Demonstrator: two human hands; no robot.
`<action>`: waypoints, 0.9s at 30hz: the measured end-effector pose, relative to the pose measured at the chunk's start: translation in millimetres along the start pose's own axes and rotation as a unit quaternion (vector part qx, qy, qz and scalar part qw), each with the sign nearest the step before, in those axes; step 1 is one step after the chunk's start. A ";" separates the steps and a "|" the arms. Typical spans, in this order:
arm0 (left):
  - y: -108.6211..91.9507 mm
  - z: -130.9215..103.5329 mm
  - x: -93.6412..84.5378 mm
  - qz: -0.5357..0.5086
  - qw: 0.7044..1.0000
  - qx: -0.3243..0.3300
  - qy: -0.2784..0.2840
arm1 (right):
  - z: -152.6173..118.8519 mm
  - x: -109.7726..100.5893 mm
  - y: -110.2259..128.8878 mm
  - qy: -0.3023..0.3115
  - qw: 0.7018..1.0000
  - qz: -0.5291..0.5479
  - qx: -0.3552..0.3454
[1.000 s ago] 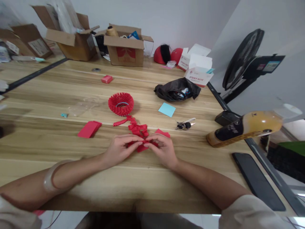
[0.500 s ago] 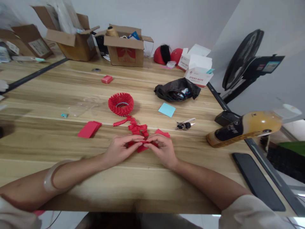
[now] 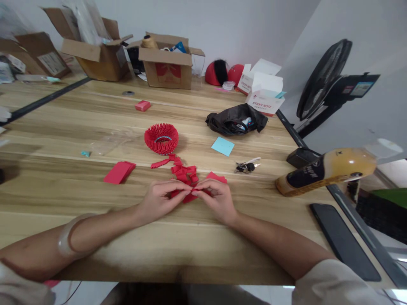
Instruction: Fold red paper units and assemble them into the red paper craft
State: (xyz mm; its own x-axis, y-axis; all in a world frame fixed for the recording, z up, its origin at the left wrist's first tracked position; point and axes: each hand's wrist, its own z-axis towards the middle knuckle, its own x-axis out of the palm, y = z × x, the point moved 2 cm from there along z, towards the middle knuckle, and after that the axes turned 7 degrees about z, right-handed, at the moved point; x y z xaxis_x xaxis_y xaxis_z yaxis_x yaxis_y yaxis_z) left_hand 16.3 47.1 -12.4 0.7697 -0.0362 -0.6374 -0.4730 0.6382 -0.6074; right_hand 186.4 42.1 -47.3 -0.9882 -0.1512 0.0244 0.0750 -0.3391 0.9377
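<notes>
My left hand (image 3: 163, 198) and my right hand (image 3: 218, 199) meet low over the table, both pinching one small red paper piece (image 3: 193, 190) between thumbs and fingertips. Red paper sheets (image 3: 217, 177) lie partly under my hands. Just beyond them is a loose pile of folded red pieces (image 3: 182, 170). A round red bowl (image 3: 161, 139) made of many folded pieces stands behind the pile. A stack of red paper (image 3: 119, 172) lies to the left.
Keys (image 3: 247, 166), a blue note pad (image 3: 223, 146) and a black bag (image 3: 237, 119) lie to the right. Farther right are a drink bottle (image 3: 327, 170) and a phone (image 3: 345, 241). Cardboard boxes (image 3: 168, 70) stand at the back.
My fingertips have shifted very slightly around the red piece, which shows less between them. The other things have stayed in place.
</notes>
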 end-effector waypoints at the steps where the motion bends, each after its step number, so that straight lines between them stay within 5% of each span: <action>1: 0.4 -0.5 -0.2 0.001 1.000 -0.004 -0.003 | 0.1 0.0 0.0 0.000 1.000 0.005 0.002; 9: 9.2 -5.4 4.6 -0.032 0.998 -0.047 -0.018 | 0.8 -0.8 1.2 0.008 1.000 -0.003 0.007; 27: 9.8 -5.4 4.1 -0.021 0.999 -0.033 -0.010 | 0.6 -0.9 0.6 0.000 1.000 -0.003 0.001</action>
State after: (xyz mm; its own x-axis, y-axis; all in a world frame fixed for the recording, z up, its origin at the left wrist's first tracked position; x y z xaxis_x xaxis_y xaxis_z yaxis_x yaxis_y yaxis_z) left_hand 12.5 49.1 -23.5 0.7975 -0.0461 -0.6015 -0.4672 0.5836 -0.6642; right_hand 187.3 42.6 -46.5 -0.9888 -0.1481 0.0187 0.0684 -0.3378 0.9387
